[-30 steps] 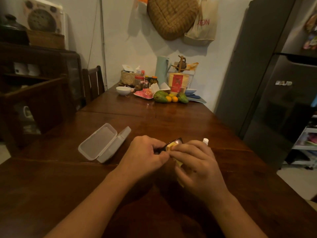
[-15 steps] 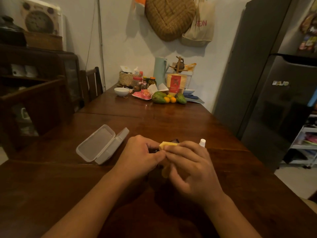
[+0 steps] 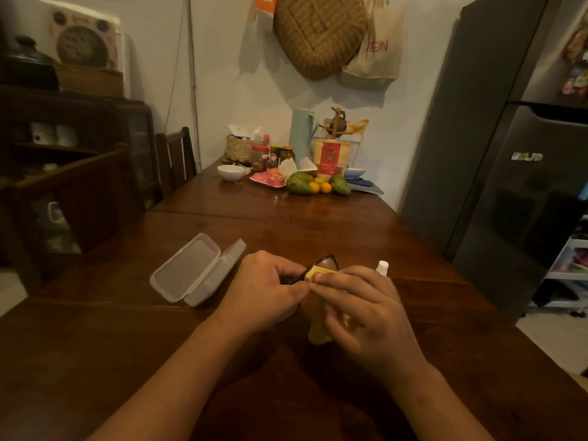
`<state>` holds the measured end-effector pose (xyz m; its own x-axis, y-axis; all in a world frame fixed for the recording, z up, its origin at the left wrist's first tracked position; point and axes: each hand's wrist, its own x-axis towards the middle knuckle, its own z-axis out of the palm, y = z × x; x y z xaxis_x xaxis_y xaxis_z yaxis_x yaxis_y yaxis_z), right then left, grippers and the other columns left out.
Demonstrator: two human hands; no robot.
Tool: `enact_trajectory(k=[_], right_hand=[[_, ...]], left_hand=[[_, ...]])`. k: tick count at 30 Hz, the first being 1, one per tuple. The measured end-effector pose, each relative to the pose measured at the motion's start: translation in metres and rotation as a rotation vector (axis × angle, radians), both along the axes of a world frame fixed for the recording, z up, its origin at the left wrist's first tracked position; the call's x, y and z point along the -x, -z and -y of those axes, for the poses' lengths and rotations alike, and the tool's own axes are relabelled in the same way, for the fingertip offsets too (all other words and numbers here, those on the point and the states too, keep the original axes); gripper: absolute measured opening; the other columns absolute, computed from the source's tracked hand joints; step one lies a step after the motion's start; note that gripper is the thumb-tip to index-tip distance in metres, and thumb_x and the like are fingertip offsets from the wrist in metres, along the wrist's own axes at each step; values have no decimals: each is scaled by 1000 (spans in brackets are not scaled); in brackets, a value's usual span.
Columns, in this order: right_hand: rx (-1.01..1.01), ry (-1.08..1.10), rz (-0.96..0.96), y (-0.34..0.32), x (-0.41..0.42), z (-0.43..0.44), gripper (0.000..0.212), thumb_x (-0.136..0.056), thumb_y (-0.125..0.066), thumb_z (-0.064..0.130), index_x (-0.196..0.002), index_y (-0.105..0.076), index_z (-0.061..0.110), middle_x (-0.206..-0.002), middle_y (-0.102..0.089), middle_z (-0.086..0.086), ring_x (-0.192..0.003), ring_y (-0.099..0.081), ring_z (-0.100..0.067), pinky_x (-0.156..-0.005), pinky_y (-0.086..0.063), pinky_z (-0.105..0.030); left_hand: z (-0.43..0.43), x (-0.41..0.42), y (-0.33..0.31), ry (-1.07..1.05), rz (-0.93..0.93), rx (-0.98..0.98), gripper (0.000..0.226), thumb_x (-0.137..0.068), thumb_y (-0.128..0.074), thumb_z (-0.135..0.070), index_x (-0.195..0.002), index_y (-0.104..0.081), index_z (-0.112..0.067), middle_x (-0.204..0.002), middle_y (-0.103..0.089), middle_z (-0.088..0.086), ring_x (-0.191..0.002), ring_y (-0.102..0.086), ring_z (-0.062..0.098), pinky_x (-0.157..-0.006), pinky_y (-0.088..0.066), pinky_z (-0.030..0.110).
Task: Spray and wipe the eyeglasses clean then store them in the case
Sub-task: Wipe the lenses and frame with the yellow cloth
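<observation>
My left hand point(image 3: 270, 291) grips dark-framed eyeglasses point(image 3: 327, 261) above the wooden table point(image 3: 95, 361); only one lens corner shows past my fingers. My right hand point(image 3: 362, 310) pinches a yellow cloth point(image 3: 318, 332) against that lens, and the cloth's tail hangs below my palm. A clear plastic case point(image 3: 194, 275) lies open on the table to the left of my hands, lid flat. The white cap of a small spray bottle point(image 3: 381, 268) sticks up just behind my right hand; its body is hidden.
Fruit point(image 3: 305, 186), a white bowl point(image 3: 230, 172), jars and a pale green flask point(image 3: 300, 130) crowd the table's far end. A grey fridge point(image 3: 509, 170) stands at the right. A wooden chair point(image 3: 176, 157) and dark cabinet point(image 3: 73, 173) stand at the left.
The cloth in my right hand has shifted across the lens, covering it half a second ago and now leaving its upper corner bare. The case and bottle have not moved.
</observation>
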<state>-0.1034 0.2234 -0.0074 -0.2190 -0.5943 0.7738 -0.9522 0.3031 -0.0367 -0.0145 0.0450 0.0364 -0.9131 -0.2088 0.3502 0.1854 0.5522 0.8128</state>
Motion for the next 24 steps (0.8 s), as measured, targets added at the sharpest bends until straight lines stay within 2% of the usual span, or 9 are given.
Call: enact_trajectory(k=[4,8,11,13,16,18,21,24], right_hand=[[85,6,8,4,12,-3,32,-92,-65,21,-123,-68,23,-125,-63,11,-118,-54,-9,-90,-49,-31],[191,-30,88,6,15,-2,42,-83,-72,1,-120,-67,19,-121,-62,9,-115,-55,-3,-93,-46,-17],[256,-82,184,3,9,1,38,-85,-70,4,-118,-67,22,-120,-62,14,-115,-55,1,-92,-46,-15],[313,-130,268,0,3,3,31,-89,-64,11,-117,-69,21,-120,-63,13,-115,-57,-1,-91,-49,-17],[343,-212,347,-2,-8,8,28,-92,-61,13,-118,-69,20,-120,-66,10,-115,-61,-12,-90,-54,-27],[261,-255,275,0,-16,14,29,-93,-60,13,-119,-69,20,-122,-65,9,-115,-60,-13,-89,-53,-31],[117,-252,137,4,-22,21,33,-93,-61,18,-124,-65,25,-127,-59,16,-117,-53,-9,-87,-50,-33],[60,-206,63,2,-22,17,31,-92,-62,25,-123,-67,29,-127,-62,17,-117,-52,-9,-84,-47,-39]], left_hand=[[3,3,0,22,32,-163,23,-81,-67,-3,-77,-79,-22,-65,-74,0,-66,-69,9,-67,-51,25],[5,6,-1,105,65,-301,16,-84,-65,-8,-82,-80,-14,-72,-75,11,-74,-71,18,-78,-53,35],[4,7,-2,103,65,-416,15,-80,-68,-13,-84,-79,-4,-77,-75,17,-78,-71,25,-78,-55,38],[1,6,-2,61,26,-454,14,-85,-66,-11,-84,-79,-6,-79,-75,16,-84,-72,25,-83,-55,33],[-3,4,-3,-41,-19,-534,14,-84,-68,-12,-80,-79,-4,-79,-75,18,-76,-69,24,-66,-51,26],[-4,5,-2,-82,-11,-605,15,-81,-70,-12,-80,-77,1,-81,-73,24,-70,-64,27,-61,-47,30],[-4,5,-5,-106,-2,-648,17,-80,-70,-10,-81,-75,6,-87,-69,33,-70,-61,29,-64,-47,36],[-3,6,-6,-110,-10,-700,12,-79,-70,-4,-81,-74,8,-87,-70,33,-71,-63,31,-68,-49,40]])
